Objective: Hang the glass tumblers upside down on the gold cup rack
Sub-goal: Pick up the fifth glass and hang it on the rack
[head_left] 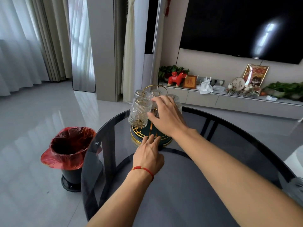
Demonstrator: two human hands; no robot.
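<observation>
The gold cup rack (pixel 155 86) with its ring handle and round dark tray base (pixel 139 138) stands on the far part of the round dark glass table (pixel 188 185). Several ribbed glass tumblers hang upside down on it. The nearest tumbler (pixel 139 112) hangs at the rack's left side. My right hand (pixel 165 115) reaches into the rack just right of that tumbler, fingers spread and touching the glasses; whether it grips one is hidden. My left hand (pixel 148 154), with a red string at the wrist, lies flat with its fingertips on the base's front rim.
A black bin with a red bag (pixel 70 148) stands on the floor left of the table. Behind the table runs a low white cabinet (pixel 229 99) with ornaments, a red horse toy (pixel 177 78) and plants, under a wall television (pixel 242 25).
</observation>
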